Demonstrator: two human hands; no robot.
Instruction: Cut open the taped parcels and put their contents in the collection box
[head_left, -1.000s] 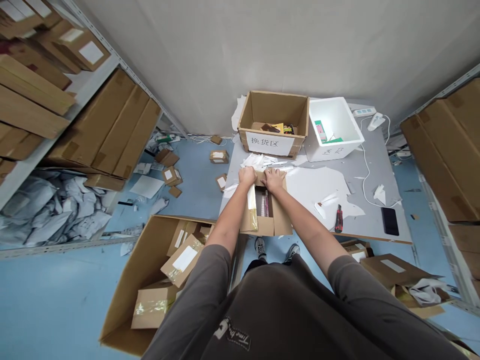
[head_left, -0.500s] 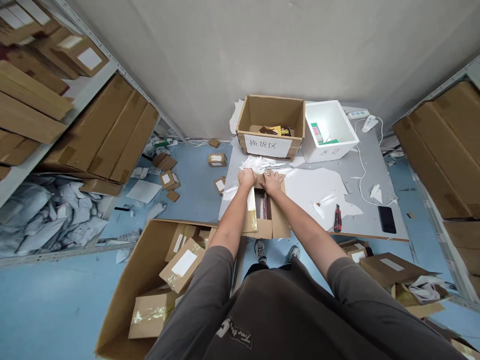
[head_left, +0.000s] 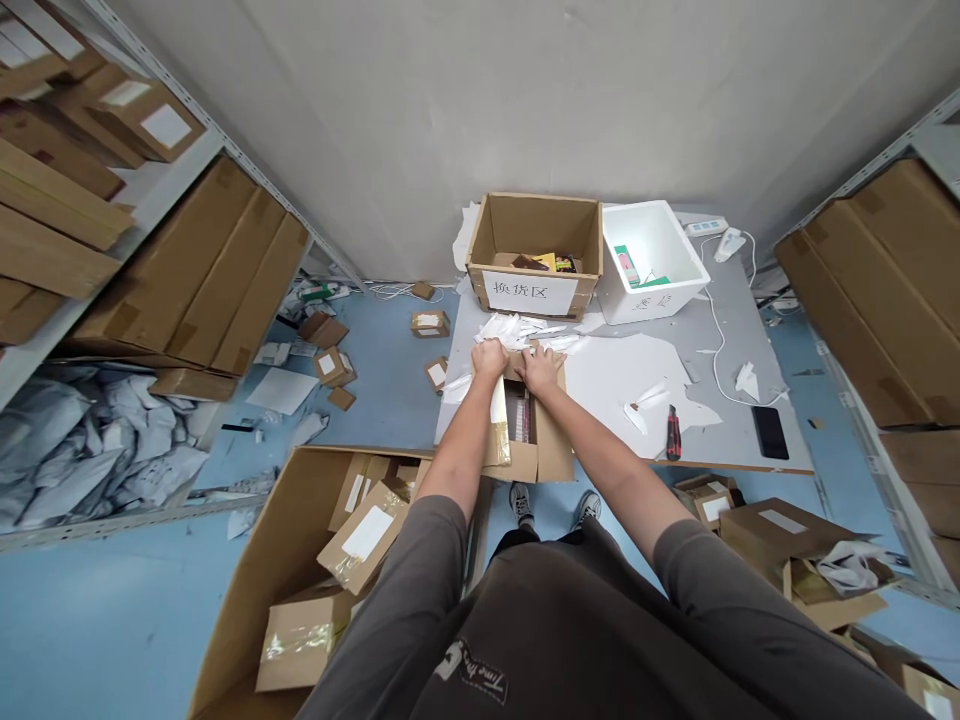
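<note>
1. One head-worn camera looks from above the person's shirt (head_left: 577, 620), facing forward and steeply down.
2. It sits back from the desk (head_left: 746, 335), with the left hand (head_left: 489, 357) and right hand (head_left: 538, 368) near mid-view.
3. Its wide view spans left shelf (head_left: 176, 180) to right shelf (head_left: 937, 148), reaching the far wall (head_left: 450, 100).

Handled carton (head_left: 555, 452): matt cardboard, glossy tape (head_left: 500, 447); shirt (head_left: 570, 620): matt cloth.

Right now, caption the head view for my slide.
Left hand and right hand on an open carton, utility knife nearby.
</note>
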